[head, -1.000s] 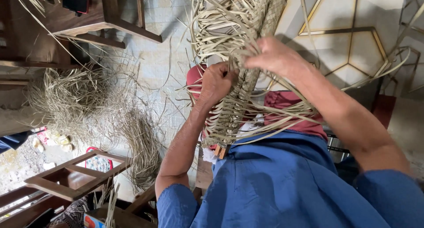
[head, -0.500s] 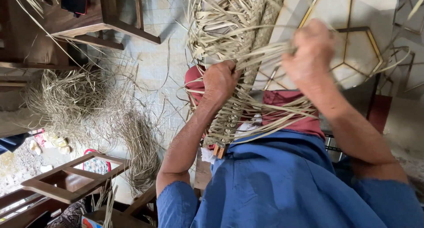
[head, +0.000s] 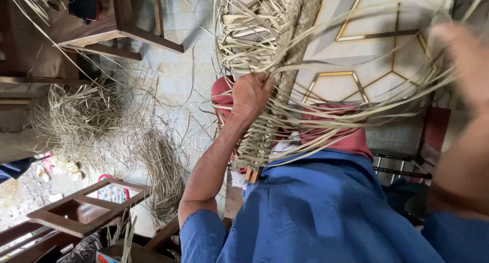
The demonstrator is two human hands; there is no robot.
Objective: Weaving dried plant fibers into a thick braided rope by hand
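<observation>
Right hand (head: 466, 64) swung outward, blurred, grip unclear; left hand (head: 250, 94) clasps woven mat (head: 265, 135), long axis vertical.

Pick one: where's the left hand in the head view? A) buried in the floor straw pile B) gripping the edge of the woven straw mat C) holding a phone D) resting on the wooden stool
B: the left hand is closed on the woven straw mat on the lap, among its loose strands, apart from the stool and the floor pile.
</observation>
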